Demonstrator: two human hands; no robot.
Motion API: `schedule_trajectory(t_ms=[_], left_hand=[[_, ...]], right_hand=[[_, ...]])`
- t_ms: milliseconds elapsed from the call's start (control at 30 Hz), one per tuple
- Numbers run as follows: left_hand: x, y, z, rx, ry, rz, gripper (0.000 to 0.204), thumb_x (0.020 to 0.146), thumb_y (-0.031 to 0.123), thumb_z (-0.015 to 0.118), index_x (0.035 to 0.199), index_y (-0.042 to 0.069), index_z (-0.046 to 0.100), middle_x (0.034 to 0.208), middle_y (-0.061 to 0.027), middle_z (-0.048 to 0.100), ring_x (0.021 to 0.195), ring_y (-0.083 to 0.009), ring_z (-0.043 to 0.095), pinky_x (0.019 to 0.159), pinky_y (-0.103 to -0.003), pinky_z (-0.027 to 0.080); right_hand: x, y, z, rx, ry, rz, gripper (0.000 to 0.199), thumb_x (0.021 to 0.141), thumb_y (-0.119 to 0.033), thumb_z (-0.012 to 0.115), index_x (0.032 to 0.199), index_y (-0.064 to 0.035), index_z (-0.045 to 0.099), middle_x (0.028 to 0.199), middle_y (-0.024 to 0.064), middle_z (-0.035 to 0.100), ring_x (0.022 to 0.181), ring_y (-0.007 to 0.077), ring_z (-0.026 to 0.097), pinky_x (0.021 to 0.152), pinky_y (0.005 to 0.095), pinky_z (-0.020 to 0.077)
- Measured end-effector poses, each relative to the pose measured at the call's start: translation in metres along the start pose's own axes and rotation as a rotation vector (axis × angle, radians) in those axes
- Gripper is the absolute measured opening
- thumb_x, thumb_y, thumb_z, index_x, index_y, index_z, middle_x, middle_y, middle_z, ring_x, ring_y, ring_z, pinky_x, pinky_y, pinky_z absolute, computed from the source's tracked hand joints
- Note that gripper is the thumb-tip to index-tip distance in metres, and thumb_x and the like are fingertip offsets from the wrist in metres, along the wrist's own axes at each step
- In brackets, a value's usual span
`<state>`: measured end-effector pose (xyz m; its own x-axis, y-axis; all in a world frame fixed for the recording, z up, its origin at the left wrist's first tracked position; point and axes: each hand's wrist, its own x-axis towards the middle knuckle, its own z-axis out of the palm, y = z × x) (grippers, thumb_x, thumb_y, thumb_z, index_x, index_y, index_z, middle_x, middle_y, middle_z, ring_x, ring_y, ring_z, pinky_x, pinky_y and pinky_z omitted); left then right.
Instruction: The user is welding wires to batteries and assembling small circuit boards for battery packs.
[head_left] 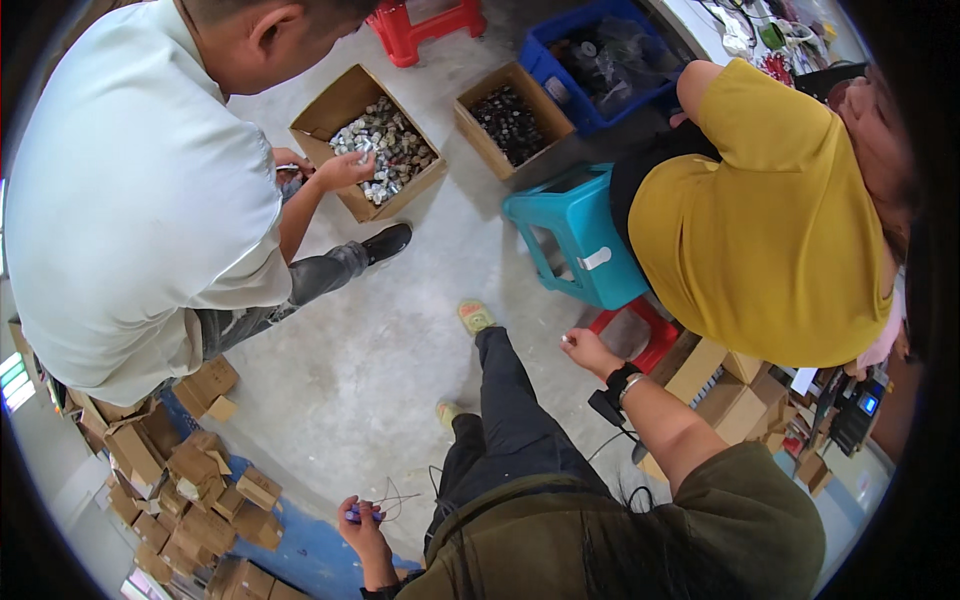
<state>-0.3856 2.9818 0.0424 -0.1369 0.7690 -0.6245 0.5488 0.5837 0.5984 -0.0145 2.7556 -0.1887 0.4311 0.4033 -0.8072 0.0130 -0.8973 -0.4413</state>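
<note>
Gripping purple piece (354, 516) with loose wires (400, 496) in left hand (368, 540); pinching white bit (565, 339) in right hand (594, 353) near teal stool (597, 228). Might snag through wire slack.

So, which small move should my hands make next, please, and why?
Perhaps bring your right hand toward your left hand: the right seems to pinch a small white thing, the left holds a purple object with thin wires beside it, and they are well apart.
</note>
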Motion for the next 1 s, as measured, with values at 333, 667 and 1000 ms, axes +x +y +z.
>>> schedule_trajectory(t_ms=[333, 667, 1000], left_hand=[[0.005, 0.005, 0.007, 0.059, -0.013, 0.0, 0.02, 0.083, 0.008, 0.054, 0.101, 0.001, 0.048, 0.077, -0.0084, 0.054, 0.066, -0.0148, 0.056, 0.056, -0.026, 0.049], [0.018, -0.001, -0.005, 0.088, -0.065, 0.039, 0.02, 0.083, 0.007, 0.053, 0.101, 0.001, 0.047, 0.078, -0.0083, 0.054, 0.066, -0.0148, 0.056, 0.056, -0.025, 0.049], [0.02, -0.044, -0.05, -0.092, -0.041, -0.02, 0.02, 0.083, 0.009, 0.053, 0.102, 0.003, 0.047, 0.078, -0.0078, 0.053, 0.067, -0.0151, 0.055, 0.055, -0.026, 0.048]], right_hand=[[0.007, -0.004, 0.014, 0.071, -0.013, -0.044, 0.023, 0.075, -0.021, 0.057, 0.082, 0.0005, 0.058, 0.078, 0.0189, 0.06, 0.074, 0.0335, 0.058, 0.066, 0.0392, 0.045], [-0.007, 0.05, 0.023, -0.026, 0.148, -0.044, 0.021, 0.074, -0.021, 0.061, 0.076, -0.0006, 0.057, 0.07, 0.0138, 0.059, 0.065, 0.0256, 0.057, 0.059, 0.0346, 0.0433], [-0.034, -0.007, 0.052, -0.04, 0.013, -0.057, 0.029, 0.077, -0.026, 0.056, 0.085, 0.0007, 0.059, 0.078, 0.019, 0.06, 0.073, 0.0335, 0.057, 0.065, 0.0393, 0.0448]])
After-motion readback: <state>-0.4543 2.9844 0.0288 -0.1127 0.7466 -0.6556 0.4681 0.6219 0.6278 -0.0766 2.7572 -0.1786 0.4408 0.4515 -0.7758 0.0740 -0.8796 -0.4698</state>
